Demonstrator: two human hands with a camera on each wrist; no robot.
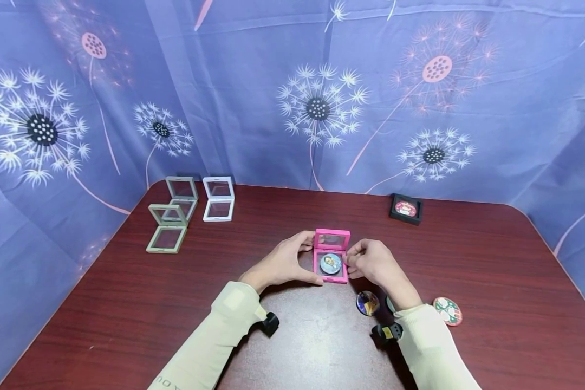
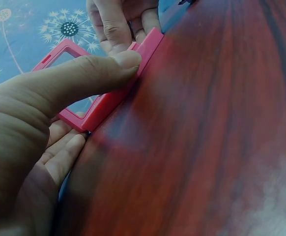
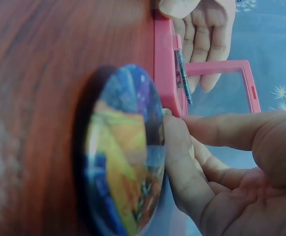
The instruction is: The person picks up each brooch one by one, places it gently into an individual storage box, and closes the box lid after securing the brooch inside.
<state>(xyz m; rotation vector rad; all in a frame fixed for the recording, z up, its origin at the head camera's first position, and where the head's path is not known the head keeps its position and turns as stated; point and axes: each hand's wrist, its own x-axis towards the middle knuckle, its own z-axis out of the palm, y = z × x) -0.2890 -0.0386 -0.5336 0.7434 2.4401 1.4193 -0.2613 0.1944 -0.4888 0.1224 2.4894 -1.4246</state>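
Note:
A pink hinged display frame (image 1: 333, 279) stands on the table with its lid raised at the back. On the clear film of its base lies a round light-blue badge (image 1: 330, 264); the right wrist view shows this badge edge-on. My left hand (image 1: 285, 261) grips the frame from the left, thumb along the front edge and fingers behind by the hinge. From the right side, my right hand (image 1: 372, 262) pinches the frame's edge between thumb and index finger, close beside the badge. In the right wrist view a blue-and-yellow badge (image 3: 128, 152) lies in the foreground.
Two green frames (image 1: 166, 250) and a white frame (image 1: 219, 219) stand opened at the back left. A black frame (image 1: 405, 219) with a red badge is at the back right. A green-and-red badge (image 1: 447, 311) lies beyond my right wrist; another badge (image 1: 390, 304) is partly hidden under it.

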